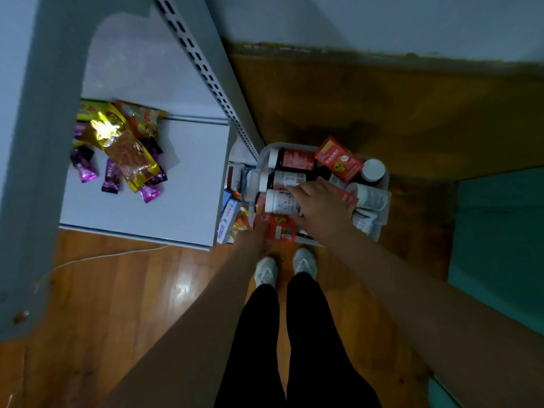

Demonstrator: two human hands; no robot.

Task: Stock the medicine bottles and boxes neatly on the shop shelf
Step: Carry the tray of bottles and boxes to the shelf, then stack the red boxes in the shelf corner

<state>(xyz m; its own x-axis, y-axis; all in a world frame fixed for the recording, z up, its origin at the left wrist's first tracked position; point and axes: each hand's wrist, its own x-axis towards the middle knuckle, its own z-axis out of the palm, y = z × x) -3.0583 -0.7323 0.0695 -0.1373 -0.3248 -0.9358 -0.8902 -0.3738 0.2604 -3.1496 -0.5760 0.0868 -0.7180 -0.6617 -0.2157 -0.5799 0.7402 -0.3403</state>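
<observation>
The person wore black trousers (282, 343) and pale grey-white lace-up trainers (266, 270), while both forearms were bare with no sleeve in view, and neither the left hand (253, 235) nor the right hand (319, 204) bore a glove.

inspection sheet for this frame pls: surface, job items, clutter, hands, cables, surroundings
Surface: grey bottom shelf, low over the wood floor.
Job's things: clear bin on the floor, holding white-capped bottles and red boxes; red box leans at the far side; white bottle lies on its side; more boxes between bin and shelf.
Clutter: purple and gold snack packets heaped on the shelf.
Hands: right hand on the bottles, grip hidden; left hand at a red box, fingers hidden.
Cables: thin white cord on the floor.
Surroundings: slotted shelf upright, wall, green mat.
</observation>
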